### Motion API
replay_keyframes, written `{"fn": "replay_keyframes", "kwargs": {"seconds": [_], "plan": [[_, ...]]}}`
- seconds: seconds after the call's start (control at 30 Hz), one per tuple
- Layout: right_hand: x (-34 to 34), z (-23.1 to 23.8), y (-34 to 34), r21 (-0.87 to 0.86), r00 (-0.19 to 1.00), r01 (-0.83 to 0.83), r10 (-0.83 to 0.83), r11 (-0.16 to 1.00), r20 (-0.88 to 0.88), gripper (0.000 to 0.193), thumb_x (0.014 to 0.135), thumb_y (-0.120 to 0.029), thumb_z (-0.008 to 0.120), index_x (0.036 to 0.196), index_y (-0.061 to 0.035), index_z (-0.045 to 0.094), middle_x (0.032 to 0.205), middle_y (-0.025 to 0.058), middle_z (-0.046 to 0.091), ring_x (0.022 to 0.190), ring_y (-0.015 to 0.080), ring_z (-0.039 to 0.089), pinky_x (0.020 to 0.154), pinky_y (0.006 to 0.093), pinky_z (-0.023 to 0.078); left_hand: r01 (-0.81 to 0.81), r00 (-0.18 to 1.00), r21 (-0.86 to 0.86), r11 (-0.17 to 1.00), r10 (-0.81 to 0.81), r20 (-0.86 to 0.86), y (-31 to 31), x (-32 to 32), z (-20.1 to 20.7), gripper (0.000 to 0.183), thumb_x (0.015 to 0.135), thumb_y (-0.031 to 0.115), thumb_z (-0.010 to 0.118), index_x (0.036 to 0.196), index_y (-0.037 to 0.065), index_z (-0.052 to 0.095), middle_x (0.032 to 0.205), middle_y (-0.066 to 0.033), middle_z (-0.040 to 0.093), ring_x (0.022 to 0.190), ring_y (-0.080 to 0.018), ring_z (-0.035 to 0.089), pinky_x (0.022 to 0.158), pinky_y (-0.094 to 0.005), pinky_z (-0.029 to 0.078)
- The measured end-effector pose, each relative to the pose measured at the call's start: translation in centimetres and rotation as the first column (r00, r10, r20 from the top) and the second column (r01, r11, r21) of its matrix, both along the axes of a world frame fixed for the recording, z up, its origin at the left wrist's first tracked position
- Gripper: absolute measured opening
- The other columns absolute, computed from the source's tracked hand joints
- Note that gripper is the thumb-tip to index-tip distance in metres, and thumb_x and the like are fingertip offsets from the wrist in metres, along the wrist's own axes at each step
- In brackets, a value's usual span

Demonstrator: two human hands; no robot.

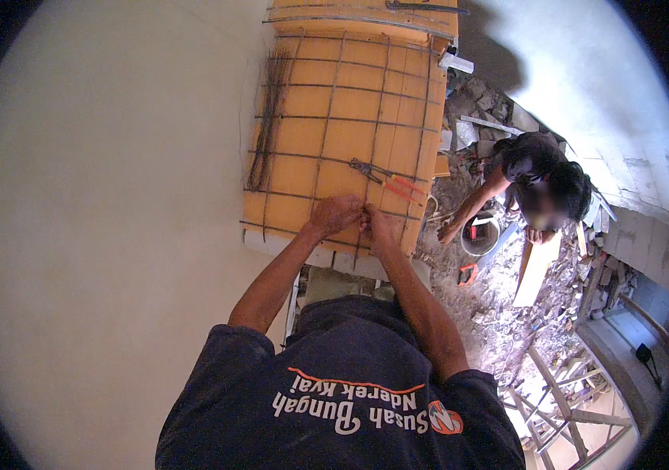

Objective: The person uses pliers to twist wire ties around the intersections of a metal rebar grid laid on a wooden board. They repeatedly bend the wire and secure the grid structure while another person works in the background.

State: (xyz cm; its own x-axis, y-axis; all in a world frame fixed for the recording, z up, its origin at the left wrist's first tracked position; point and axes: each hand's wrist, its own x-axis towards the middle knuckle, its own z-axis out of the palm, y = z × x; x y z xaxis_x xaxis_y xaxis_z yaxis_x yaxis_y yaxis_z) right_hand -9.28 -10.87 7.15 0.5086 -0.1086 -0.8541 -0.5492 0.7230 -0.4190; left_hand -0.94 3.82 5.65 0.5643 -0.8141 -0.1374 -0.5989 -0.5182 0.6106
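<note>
so, quick pass.
hands: left hand (337,214) and right hand (381,227) met at one crossing near the lower edge of the grey steel rebar grid (350,117); fingertips of both pinched together there, apparently on a thin tie wire, too small to confirm.
left hand state: curled and pinching at the crossing; what it gripped could not be told for sure.
right hand state: clenched, fingers bent onto the same crossing, touching the left hand.
grid position: lay flat on the orange plywood formwork panel (366,55), straight ahead of the person, long axis running away from the body.
key relation: the worked crossing sat right under both hands, between them; neither hand clearly nearer, the left a little further up the panel.
pliers: red-handled pliers (385,178) lay on the grid just beyond the right hand, handles toward the right edge, jaws pointing left; right hand nearer to them.
wire bundle: dark bundle of thin tie wires (265,125) lay along the left edge of the panel, long axis parallel to the panel, well apart from the left hand.
counts: two hands, one grid, one pliers, one bundle, one panel.
surroundings: another person (534,176) crouched to the right among rubble (499,313), beside a round bucket (480,235); pale wall (99,196) on the left.
</note>
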Motion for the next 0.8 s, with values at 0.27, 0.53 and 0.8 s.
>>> {"fn": "replay_keyframes", "kwargs": {"seconds": [0.27,0.53,0.8], "plan": [[-1.6,-4.3,1.3,-0.160,0.998,-0.066,0.062,0.985,-0.031,0.025,0.096,-0.027,0.062,0.089,-0.0032,0.066,0.071,0.0056,0.063,0.057,0.0192,0.059,0.053,0.0355,0.050,-0.112,0.992,-0.068,0.991,0.107,-0.073,0.1,0.7,0.0,0.023,0.091,0.032,0.064,0.092,0.011,0.073,0.092,-0.0107,0.071,0.087,-0.0341,0.067,0.078,-0.0460,0.053],[-2.6,-2.1,2.2,-0.907,0.877,-0.274,0.470,0.320,-0.099,0.027,0.092,-0.022,0.061,0.100,0.0033,0.066,0.082,0.0155,0.070,0.075,0.0242,0.067,0.073,0.0439,0.052,0.056,0.992,0.273,0.960,-0.022,-0.126,-4.4,3.3,2.7,0.022,0.085,0.030,0.067,0.088,0.010,0.074,0.087,-0.0120,0.072,0.087,-0.0325,0.070,0.075,-0.0502,0.054],[-1.5,-4.9,5.5,-0.840,0.941,-0.215,0.337,0.497,-0.041,0.032,0.088,-0.019,0.066,0.113,0.0003,0.061,0.098,0.0161,0.067,0.094,0.0289,0.064,0.084,0.0448,0.050,0.213,0.972,0.316,0.925,-0.233,0.027,-7.6,3.6,2.0,0.022,0.081,0.021,0.062,0.085,0.003,0.074,0.094,-0.0188,0.072,0.089,-0.0356,0.070,0.078,-0.0523,0.055]]}}
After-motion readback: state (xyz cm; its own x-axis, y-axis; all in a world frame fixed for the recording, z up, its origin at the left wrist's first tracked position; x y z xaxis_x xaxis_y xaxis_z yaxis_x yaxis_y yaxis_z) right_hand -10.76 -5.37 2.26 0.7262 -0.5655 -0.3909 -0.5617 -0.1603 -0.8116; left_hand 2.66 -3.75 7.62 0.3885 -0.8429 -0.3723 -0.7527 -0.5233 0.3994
